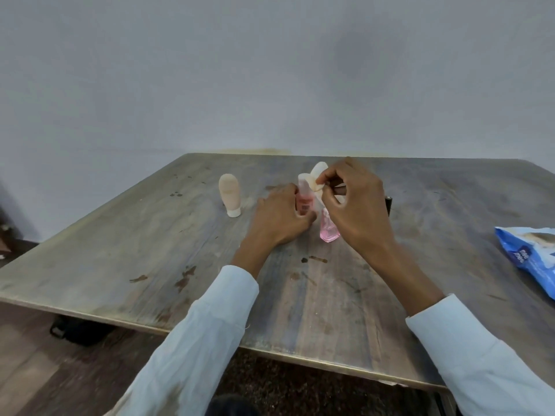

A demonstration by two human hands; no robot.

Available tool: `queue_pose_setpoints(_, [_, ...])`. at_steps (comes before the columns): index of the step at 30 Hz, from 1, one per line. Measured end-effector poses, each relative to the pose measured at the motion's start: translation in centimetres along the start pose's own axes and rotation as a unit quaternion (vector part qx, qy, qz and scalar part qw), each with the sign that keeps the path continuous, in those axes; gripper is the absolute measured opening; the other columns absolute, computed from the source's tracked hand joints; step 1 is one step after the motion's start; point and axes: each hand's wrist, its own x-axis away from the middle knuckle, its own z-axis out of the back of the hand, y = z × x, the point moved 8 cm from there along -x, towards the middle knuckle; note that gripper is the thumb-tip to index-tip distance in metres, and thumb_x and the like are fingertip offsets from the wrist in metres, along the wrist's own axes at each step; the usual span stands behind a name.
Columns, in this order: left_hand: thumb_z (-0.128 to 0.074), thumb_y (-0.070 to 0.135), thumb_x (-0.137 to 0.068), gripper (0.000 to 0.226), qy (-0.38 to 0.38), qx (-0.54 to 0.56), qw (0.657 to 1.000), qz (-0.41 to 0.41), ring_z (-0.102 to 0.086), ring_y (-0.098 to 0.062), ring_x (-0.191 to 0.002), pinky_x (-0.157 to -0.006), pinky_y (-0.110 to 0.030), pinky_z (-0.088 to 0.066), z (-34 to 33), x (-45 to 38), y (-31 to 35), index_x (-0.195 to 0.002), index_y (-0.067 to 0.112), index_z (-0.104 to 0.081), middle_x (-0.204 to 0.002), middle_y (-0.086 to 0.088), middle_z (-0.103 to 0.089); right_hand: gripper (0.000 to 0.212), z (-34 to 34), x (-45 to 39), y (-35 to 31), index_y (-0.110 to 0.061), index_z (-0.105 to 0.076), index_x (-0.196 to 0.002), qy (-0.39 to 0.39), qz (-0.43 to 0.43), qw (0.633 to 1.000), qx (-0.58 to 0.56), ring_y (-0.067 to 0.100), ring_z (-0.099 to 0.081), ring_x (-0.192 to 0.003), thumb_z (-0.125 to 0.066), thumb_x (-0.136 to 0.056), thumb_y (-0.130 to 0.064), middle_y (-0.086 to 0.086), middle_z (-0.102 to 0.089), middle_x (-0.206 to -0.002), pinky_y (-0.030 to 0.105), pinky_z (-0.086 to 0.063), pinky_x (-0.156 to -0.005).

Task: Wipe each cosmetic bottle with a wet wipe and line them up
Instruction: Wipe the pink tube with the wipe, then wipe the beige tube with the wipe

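The bottle under treatment (304, 202) is a slim, upright, translucent cylinder with a reddish-pink lower body and a paler frosted top, standing near the centre of the worktop (150, 241), toward its far edge. The left hand (277, 219) grips its lower half, fingers curled round the body. The right hand (354, 202) pinches a small white wet wipe (316, 183) between thumb and fingertips, the wipe crumpled and touching the bottle's upper part; the remaining fingers are loosely curled. Just beside it, on its right and nearer the camera, stands a small clear-pink bottle (329, 228) with flat, glassy-looking faces, partly hidden behind the right hand. Well apart to the left stands a beige tube (229, 193), matte and rounded at the top, resting on its white cap. A further pale rounded item shows behind the right hand; it cannot be identified. The worktop is grey-brown wood-grain, worn and marked with dark stains. At its right edge lies a glossy blue and white wipes packet (531, 259), crinkled and cut off by the frame. Both forearms wear pale, soft fabric sleeves (210, 325).
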Motion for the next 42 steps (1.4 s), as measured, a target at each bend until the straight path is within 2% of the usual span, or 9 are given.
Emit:
queue_pose_setpoints(5, [-0.056, 0.059, -0.087, 0.049, 0.137, 0.053, 0.989, 0.011, -0.057, -0.020, -0.105, -0.089, -0.043, -0.050, 2.3, 0.7, -0.7, -0.114, 0.019, -0.055, -0.115, 0.003, -0.056, 0.019, 0.2, 0.0, -0.2, -0.009, -0.072, -0.098, 0.003, 0.001, 1.000, -0.010, 0.013, -0.070, -0.089, -0.071, -0.090, 0.008, 0.000, -0.070, -0.103, 0.034, -0.061, -0.082])
queue_pose_setpoints(8, [-0.070, 0.040, -0.088, 0.044, 0.297, 0.065, 0.950, 0.072, -0.055, -0.024, -0.111, -0.092, -0.041, -0.046, 5.9, 1.6, -2.5, -0.120, 0.015, -0.052, -0.119, 0.000, -0.054, 0.017, 0.3, 0.0, -0.2, -0.009, -0.072, -0.098, 0.000, -0.004, 1.000, -0.017, 0.015, -0.071, -0.089, -0.071, -0.091, 0.007, 0.000, -0.070, -0.105, 0.037, -0.062, -0.083])
queue_pose_setpoints(10, [-0.076, 0.037, -0.082, 0.057, 0.356, 0.038, 0.922, 0.145, -0.051, -0.027, -0.117, -0.091, -0.043, -0.043, 7.6, 2.5, -4.6, -0.126, 0.015, -0.047, -0.125, -0.003, -0.051, 0.017, 0.2, 0.0, -0.3, -0.009, -0.072, -0.098, -0.001, -0.005, 1.000, -0.024, 0.016, -0.072, -0.089, -0.070, -0.092, 0.006, 0.001, -0.070, -0.104, 0.039, -0.062, -0.083])
queue_pose_setpoints(15, [-0.090, 0.049, -0.063, 0.099, 0.278, -0.015, 0.914, 0.294, -0.042, -0.037, -0.129, -0.102, -0.049, -0.038, 6.3, 3.5, -10.8, -0.137, 0.011, -0.036, -0.137, -0.013, -0.043, 0.015, 0.1, 0.1, -0.9, -0.008, -0.073, -0.097, -0.006, 0.004, 1.000, -0.024, 0.016, -0.072, -0.088, -0.071, -0.091, 0.007, 0.002, -0.070, -0.104, 0.034, -0.062, -0.081])
queue_pose_setpoints(20, [-0.088, 0.049, -0.070, 0.105, 0.196, -0.021, 0.921, 0.335, -0.042, -0.041, -0.131, -0.109, -0.049, -0.034, 4.6, 3.3, -12.5, -0.145, 0.006, -0.028, -0.138, -0.022, -0.051, 0.017, -0.1, 0.0, -0.9, -0.008, -0.073, -0.095, -0.006, 0.005, 1.000, -0.018, 0.018, -0.072, -0.086, -0.072, -0.090, 0.007, 0.002, -0.070, -0.101, 0.038, -0.062, -0.080])
queue_pose_setpoints(31, [-0.087, 0.028, -0.080, 0.079, 0.207, 0.012, 0.932, 0.299, -0.054, -0.042, -0.123, -0.105, -0.051, -0.038, 5.3, 3.0, -11.6, -0.136, 0.008, -0.035, -0.130, -0.018, -0.064, 0.016, -0.1, 0.2, -0.9, -0.008, -0.074, -0.098, -0.011, -0.013, 0.999, -0.028, 0.018, -0.072, -0.089, -0.074, -0.090, 0.006, 0.002, -0.071, -0.104, 0.037, -0.063, -0.082])
queue_pose_setpoints(36, [-0.085, 0.017, -0.079, 0.072, 0.248, 0.096, 0.946, 0.185, -0.067, -0.027, -0.095, -0.087, -0.045, -0.055, 6.5, 2.1, -8.2, -0.135, 0.016, -0.039, -0.106, -0.005, -0.068, 0.015, 1.1, -0.4, -0.4, -0.009, -0.074, -0.098, 0.018, -0.022, 0.999, -0.030, 0.013, -0.070, -0.088, -0.076, -0.090, 0.004, 0.001, -0.071, -0.103, 0.031, -0.062, -0.083])
queue_pose_setpoints(39, [-0.085, 0.010, -0.081, 0.062, 0.276, 0.142, 0.947, 0.085, -0.065, -0.015, -0.092, -0.078, -0.036, -0.059, 7.8, 1.8, -4.9, -0.130, 0.015, -0.047, -0.110, 0.002, -0.062, 0.015, 2.5, -0.8, -0.5, -0.010, -0.074, -0.096, 0.057, -0.027, 0.996, -0.059, 0.010, -0.069, -0.087, -0.074, -0.092, 0.005, -0.002, -0.069, -0.101, 0.022, -0.059, -0.079])
queue_pose_setpoints(42, [-0.087, 0.012, -0.082, 0.052, 0.309, 0.160, 0.937, 0.012, -0.065, -0.012, -0.093, -0.073, -0.031, -0.060, 8.9, 1.8, -2.1, -0.123, 0.015, -0.055, -0.114, 0.003, -0.065, 0.015, 3.4, -1.2, -0.3, -0.013, -0.074, -0.098, 0.081, -0.043, 0.991, -0.101, 0.013, -0.072, -0.090, -0.072, -0.094, 0.002, -0.004, -0.070, -0.102, 0.027, -0.061, -0.076])
